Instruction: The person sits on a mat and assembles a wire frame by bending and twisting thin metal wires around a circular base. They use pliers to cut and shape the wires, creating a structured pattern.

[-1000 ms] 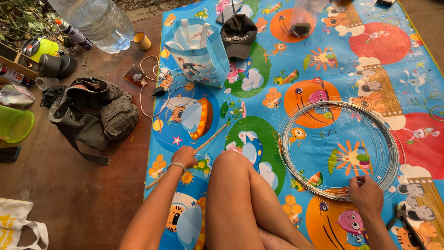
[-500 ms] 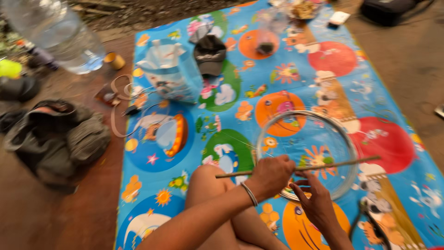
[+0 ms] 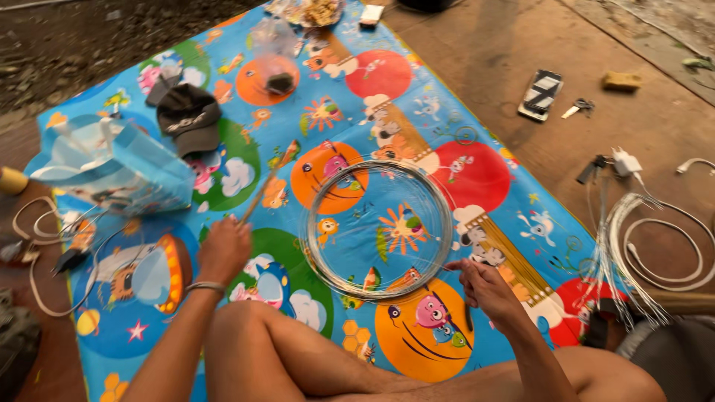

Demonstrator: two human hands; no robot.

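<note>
My left hand (image 3: 223, 249) is closed around the lower end of a thin wooden stick (image 3: 267, 186) that slants up and away over the colourful cartoon mat (image 3: 387, 82). A coil of clear thin line (image 3: 377, 228) lies flat on the mat between my hands. My right hand (image 3: 485, 286) sits at the coil's lower right rim and pinches a fine strand of that line between its fingertips. My bare legs lie crossed in the foreground below both hands.
A light blue paper bag (image 3: 112, 167) and a dark cap (image 3: 188, 117) lie at the left. A phone (image 3: 541, 94), keys (image 3: 577, 109), a white charger (image 3: 624, 161) and white cable loops (image 3: 663, 246) lie on the ground at the right. Plastic bags (image 3: 275, 52) sit at the far end.
My left hand has carried the stick from above the coil over to the left, where it now points away. My right hand stays at the coil's rim. The view has swung right.
</note>
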